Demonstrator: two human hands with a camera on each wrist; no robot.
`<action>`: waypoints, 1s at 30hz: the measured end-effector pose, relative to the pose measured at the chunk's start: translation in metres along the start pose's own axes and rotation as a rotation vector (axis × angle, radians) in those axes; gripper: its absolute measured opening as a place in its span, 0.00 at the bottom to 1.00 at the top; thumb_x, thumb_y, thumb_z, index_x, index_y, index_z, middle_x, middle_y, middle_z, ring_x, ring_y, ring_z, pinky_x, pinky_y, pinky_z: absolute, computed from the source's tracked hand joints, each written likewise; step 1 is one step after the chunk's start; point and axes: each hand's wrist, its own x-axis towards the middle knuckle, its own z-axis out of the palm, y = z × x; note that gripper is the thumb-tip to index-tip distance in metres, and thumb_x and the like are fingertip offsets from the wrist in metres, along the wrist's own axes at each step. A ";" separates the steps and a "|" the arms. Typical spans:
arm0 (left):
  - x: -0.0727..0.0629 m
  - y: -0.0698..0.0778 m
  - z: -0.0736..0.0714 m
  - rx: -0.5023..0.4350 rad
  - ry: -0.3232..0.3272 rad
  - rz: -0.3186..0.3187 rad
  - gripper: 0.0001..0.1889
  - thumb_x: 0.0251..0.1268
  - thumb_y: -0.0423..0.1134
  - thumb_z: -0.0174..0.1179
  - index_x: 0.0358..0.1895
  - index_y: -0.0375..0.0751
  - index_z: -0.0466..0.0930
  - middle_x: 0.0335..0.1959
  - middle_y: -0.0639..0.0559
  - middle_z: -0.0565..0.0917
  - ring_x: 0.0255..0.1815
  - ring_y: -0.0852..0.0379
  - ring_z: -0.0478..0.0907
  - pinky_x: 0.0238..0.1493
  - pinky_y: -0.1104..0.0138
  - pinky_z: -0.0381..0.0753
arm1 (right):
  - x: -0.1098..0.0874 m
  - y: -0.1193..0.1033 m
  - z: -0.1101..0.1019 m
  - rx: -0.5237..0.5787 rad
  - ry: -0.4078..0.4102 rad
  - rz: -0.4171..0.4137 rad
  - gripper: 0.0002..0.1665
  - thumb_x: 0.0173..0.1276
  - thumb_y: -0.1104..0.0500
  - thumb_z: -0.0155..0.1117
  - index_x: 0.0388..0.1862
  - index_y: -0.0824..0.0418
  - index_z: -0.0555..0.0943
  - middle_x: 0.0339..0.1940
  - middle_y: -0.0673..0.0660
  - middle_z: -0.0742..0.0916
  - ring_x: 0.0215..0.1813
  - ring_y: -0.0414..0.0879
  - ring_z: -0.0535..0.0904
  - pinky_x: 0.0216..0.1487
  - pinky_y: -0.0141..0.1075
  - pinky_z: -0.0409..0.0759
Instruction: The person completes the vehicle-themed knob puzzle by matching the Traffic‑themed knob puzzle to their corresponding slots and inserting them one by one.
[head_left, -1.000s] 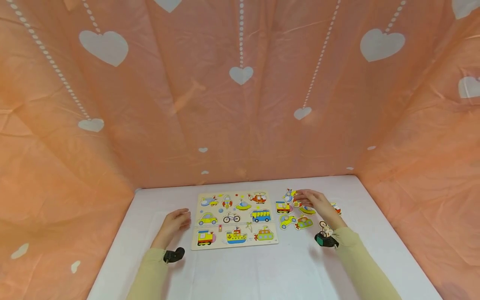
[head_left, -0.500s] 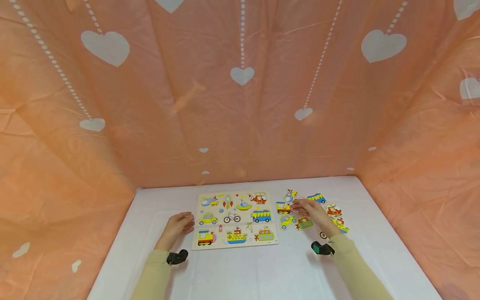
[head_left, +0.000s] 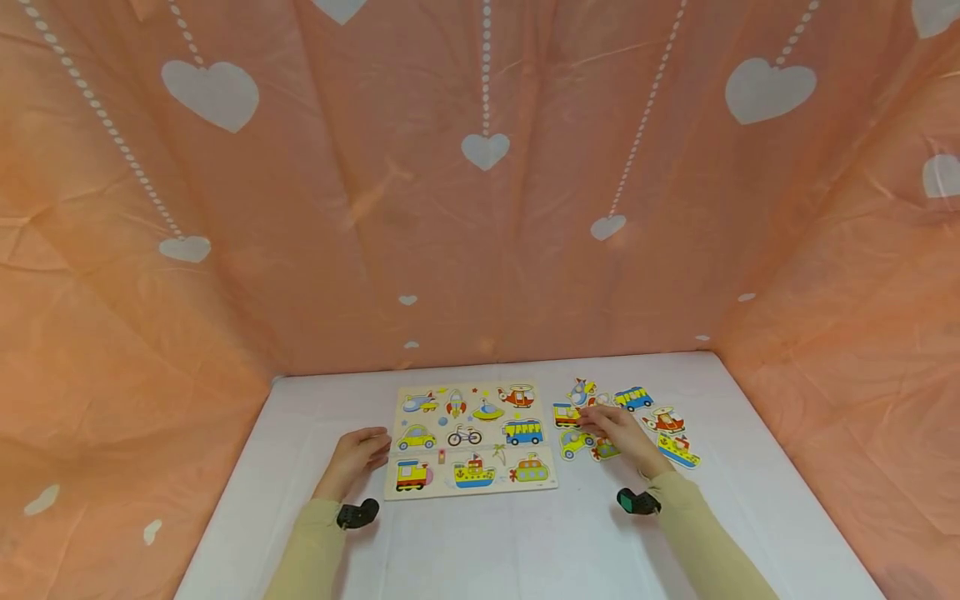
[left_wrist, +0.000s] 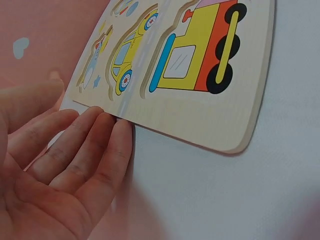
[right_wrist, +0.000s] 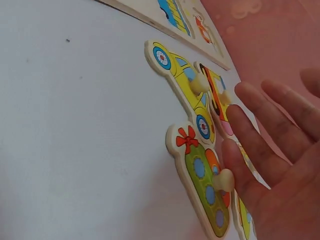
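Observation:
The wooden puzzle board (head_left: 480, 492) lies flat on the table, with recesses over vehicle pictures. My left hand (head_left: 356, 458) touches its left edge with relaxed fingertips (left_wrist: 122, 131), near the car and train recesses. My right hand (head_left: 622, 433) hovers over the loose knobbed pieces with extended fingers, holding nothing. Its fingertips are close to the train piece (head_left: 566, 415), whose knob (right_wrist: 225, 97) shows in the right wrist view. The yellow car piece (right_wrist: 186, 85) and the green submarine piece (right_wrist: 200, 185) lie beside that hand. In the head view it partly covers the submarine.
Right of the board lie more pieces: an airplane (head_left: 581, 392), a bus (head_left: 633, 398), a helicopter (head_left: 667, 421) and a boat (head_left: 678, 450). Some others are hidden under the right hand. An orange curtain with hearts (head_left: 483, 267) stands behind the white table (head_left: 465, 550).
My right hand has come down and left from the far pieces to near the train, uncovering the bus, helicopter and boat. My left hand has shifted slightly right to the board's edge.

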 end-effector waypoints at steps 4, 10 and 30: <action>0.002 -0.001 0.001 0.002 0.001 -0.007 0.20 0.70 0.32 0.54 0.59 0.20 0.69 0.51 0.29 0.77 0.43 0.49 0.79 0.44 0.62 0.83 | 0.000 0.002 0.002 -0.048 0.007 -0.014 0.28 0.76 0.50 0.50 0.61 0.73 0.72 0.53 0.65 0.82 0.56 0.57 0.77 0.58 0.44 0.76; 0.003 -0.002 0.002 0.006 0.016 -0.010 0.19 0.69 0.31 0.55 0.58 0.20 0.70 0.50 0.29 0.78 0.40 0.50 0.80 0.43 0.62 0.83 | 0.004 0.008 0.002 -0.156 -0.014 -0.022 0.20 0.72 0.53 0.57 0.56 0.63 0.79 0.54 0.57 0.82 0.56 0.50 0.77 0.56 0.39 0.76; 0.002 -0.008 0.001 -0.002 0.022 0.006 0.16 0.65 0.25 0.57 0.53 0.18 0.74 0.46 0.29 0.80 0.41 0.48 0.82 0.44 0.60 0.83 | 0.006 0.013 0.011 -0.281 -0.031 -0.051 0.15 0.64 0.64 0.66 0.51 0.63 0.82 0.52 0.59 0.83 0.46 0.49 0.76 0.43 0.33 0.78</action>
